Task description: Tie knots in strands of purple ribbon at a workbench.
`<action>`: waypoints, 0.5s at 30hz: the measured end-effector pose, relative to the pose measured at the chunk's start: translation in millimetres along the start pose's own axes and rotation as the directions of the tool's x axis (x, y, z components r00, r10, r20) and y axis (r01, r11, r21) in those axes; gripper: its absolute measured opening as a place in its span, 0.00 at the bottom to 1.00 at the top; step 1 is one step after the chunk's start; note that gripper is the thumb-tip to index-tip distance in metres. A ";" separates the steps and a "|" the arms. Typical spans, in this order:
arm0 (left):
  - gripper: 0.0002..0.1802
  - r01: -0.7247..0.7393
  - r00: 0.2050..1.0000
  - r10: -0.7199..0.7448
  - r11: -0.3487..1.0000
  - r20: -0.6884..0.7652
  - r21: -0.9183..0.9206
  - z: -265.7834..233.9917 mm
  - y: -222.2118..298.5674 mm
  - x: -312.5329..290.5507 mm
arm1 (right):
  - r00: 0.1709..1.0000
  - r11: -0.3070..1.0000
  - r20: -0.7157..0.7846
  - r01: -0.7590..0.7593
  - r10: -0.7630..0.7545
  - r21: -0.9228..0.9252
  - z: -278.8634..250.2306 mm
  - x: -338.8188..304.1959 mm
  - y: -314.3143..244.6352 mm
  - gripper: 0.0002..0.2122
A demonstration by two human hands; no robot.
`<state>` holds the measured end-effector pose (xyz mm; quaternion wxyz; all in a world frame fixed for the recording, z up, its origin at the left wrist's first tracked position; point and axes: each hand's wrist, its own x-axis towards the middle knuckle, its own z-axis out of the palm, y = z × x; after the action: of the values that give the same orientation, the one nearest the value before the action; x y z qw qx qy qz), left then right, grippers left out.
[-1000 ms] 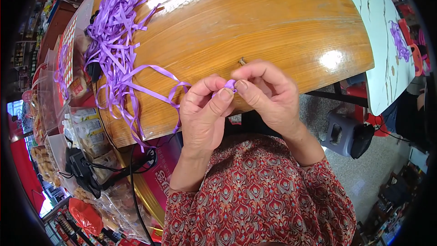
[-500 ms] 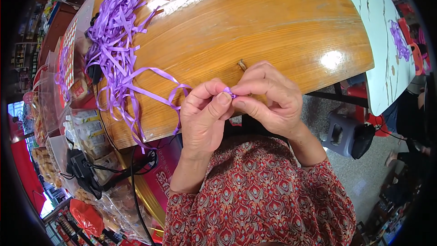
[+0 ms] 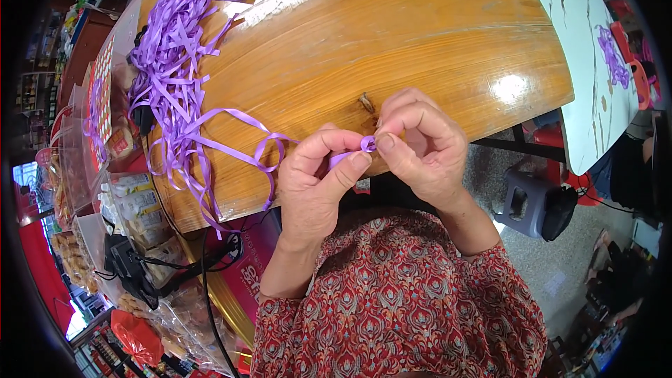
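Note:
Between my two hands, just above the table's near edge, is a small loop of purple ribbon point(image 3: 368, 143). My left hand point(image 3: 315, 180) pinches the ribbon between thumb and index finger. From the other side, the thumb and index finger of my right hand point(image 3: 427, 150) close on the loop's edge. A strand of the same ribbon trails leftward from my left hand to a tangled heap of purple ribbons point(image 3: 171, 56) on the left of the wooden table point(image 3: 392, 21). The part of the ribbon inside my left hand is mostly hidden.
A white marbled table point(image 3: 584, 98) stands to the right, bearing another bunch of purple ribbon point(image 3: 613, 57). Below it is a grey stool point(image 3: 525, 203). Packaged goods point(image 3: 140, 203) and a black device with cables point(image 3: 129, 266) crowd the left side. A person's leg shows at far right.
The purple piece between my fingertips now shows as an open loop. My right hand's fingers have shifted slightly to the right, and my left thumb has moved slightly right and down.

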<state>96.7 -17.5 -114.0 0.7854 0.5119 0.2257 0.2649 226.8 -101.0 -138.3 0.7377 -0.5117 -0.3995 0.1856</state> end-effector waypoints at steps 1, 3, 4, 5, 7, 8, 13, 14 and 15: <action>0.06 -0.010 1.000 0.010 0.999 -0.004 0.036 0.1 -0.4 -0.2 | 1.000 0.999 -0.003 -0.024 0.024 0.021 -1.1 -0.4 -0.2 0.04; 0.06 -0.004 1.000 0.005 0.999 -0.019 0.052 3.1 1.3 -0.9 | 0.999 0.999 0.024 -0.034 0.033 0.025 -5.7 -0.9 1.1 0.03; 0.06 0.000 0.999 0.002 0.998 -0.036 0.070 4.1 2.1 -1.2 | 0.998 0.999 0.053 -0.043 0.041 0.031 -7.8 -1.2 1.4 0.03; 0.06 0.000 0.999 0.002 0.998 -0.037 0.070 4.1 1.8 -0.9 | 0.998 0.999 0.053 -0.043 0.042 0.031 -9.5 -1.0 0.0 0.03; 0.05 -0.013 0.999 0.017 0.996 -0.043 0.084 2.9 0.9 -0.4 | 0.992 0.993 0.123 -0.004 0.019 -0.116 -12.6 0.3 -4.8 0.03; 0.05 -0.014 0.999 0.018 0.996 -0.044 0.084 2.4 1.1 -0.5 | 0.992 0.993 0.124 -0.004 0.018 -0.115 -14.7 1.3 -6.0 0.03; 0.05 -0.003 0.998 0.009 0.996 -0.062 0.094 -1.3 0.5 -1.6 | 0.944 0.883 0.228 0.308 -0.238 -0.353 -29.5 9.1 -15.4 0.13; 0.05 -0.004 0.998 0.009 0.995 -0.061 0.096 -1.8 0.2 -1.5 | 0.944 0.884 0.227 0.308 -0.239 -0.353 -29.1 12.7 -19.5 0.13; 0.04 0.003 0.999 0.001 0.996 -0.052 0.085 -2.5 0.1 -1.4 | 0.908 0.840 0.313 0.388 -0.278 -0.378 -27.6 17.0 -24.6 0.15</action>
<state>94.1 -16.6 -114.6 0.7570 0.5377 0.2572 0.2679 255.4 -116.1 -113.7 0.5713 -0.5573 -0.6021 0.0222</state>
